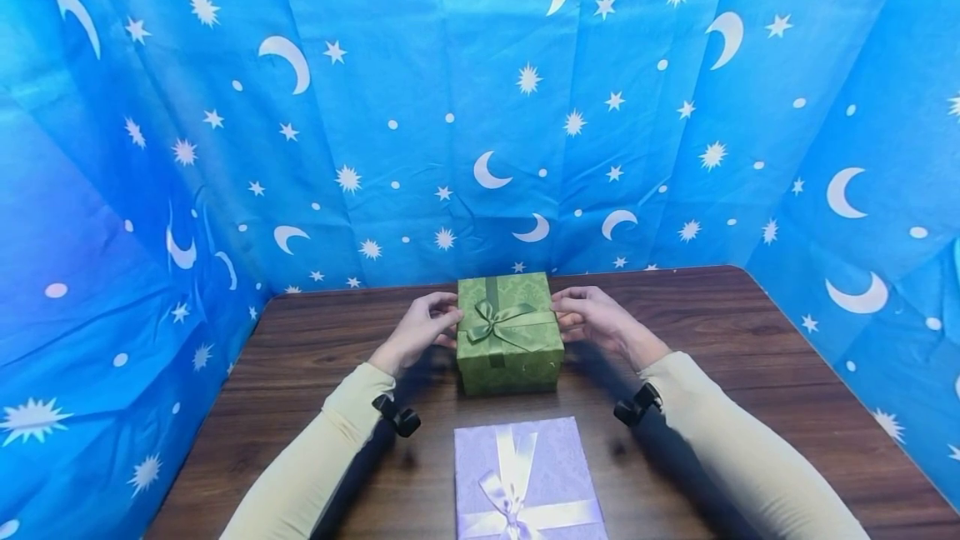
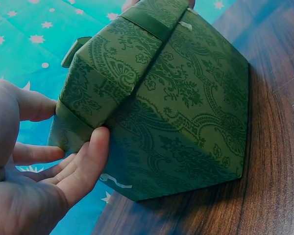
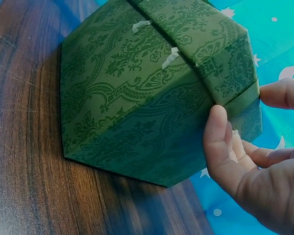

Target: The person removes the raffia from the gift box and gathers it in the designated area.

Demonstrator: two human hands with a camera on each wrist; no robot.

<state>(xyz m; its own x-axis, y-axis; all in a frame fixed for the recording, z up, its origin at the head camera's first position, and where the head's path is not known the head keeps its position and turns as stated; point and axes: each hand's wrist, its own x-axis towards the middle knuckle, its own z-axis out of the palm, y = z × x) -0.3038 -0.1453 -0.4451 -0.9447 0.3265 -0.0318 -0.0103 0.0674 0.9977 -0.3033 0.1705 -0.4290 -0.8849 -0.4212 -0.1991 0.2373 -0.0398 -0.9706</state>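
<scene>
A green patterned gift box (image 1: pixel 510 372) with a lid (image 1: pixel 517 290) and a green ribbon bow (image 1: pixel 495 322) stands upright on the table. My left hand (image 1: pixel 420 329) holds the lid's left side; in the left wrist view its fingertips (image 2: pixel 99 139) touch the lid's side and lower edge. On the opposite side my right hand (image 1: pixel 597 323) grips the lid likewise, one fingertip (image 3: pixel 217 117) at its lower rim. The lid sits on the box, with a dark seam below its rim. Small white strips (image 3: pixel 170 58) show on the box near that seam.
Nearer to me lies a lilac gift box (image 1: pixel 480 457) with a pale ribbon bow, cut off by the head view's bottom edge. Both boxes are on a dark wooden table (image 1: pixel 330 332). A blue cloth (image 1: pixel 420 48) with moons and stars hangs behind and at both sides.
</scene>
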